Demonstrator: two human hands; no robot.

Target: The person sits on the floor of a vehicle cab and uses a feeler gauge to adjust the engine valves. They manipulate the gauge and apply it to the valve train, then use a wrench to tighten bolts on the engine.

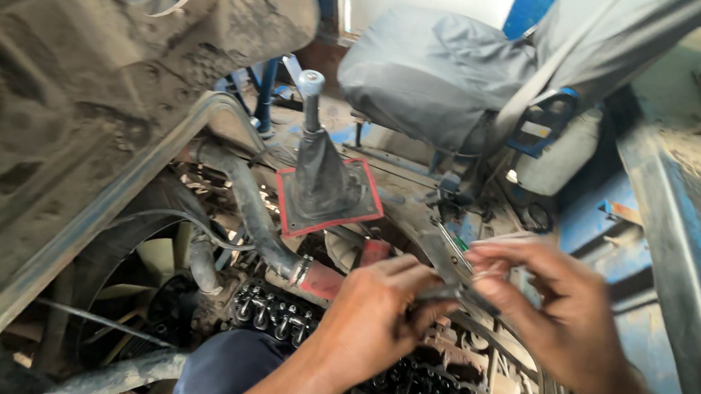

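Observation:
Both my hands meet over an open engine bay inside a vehicle cab. My left hand pinches a thin flat metal strip, like a set of feeler blades. My right hand holds the same blades from the other side, fingers curled over their top end. Below the hands lies the exposed engine top with rows of valve springs and rockers. My dark blue sleeve shows at the bottom.
A gear lever with a black boot on a red-edged plate stands behind the engine. A thick hose with a clamp runs left of it, above a fan. A grey covered seat is at the back, a blue door frame on the right.

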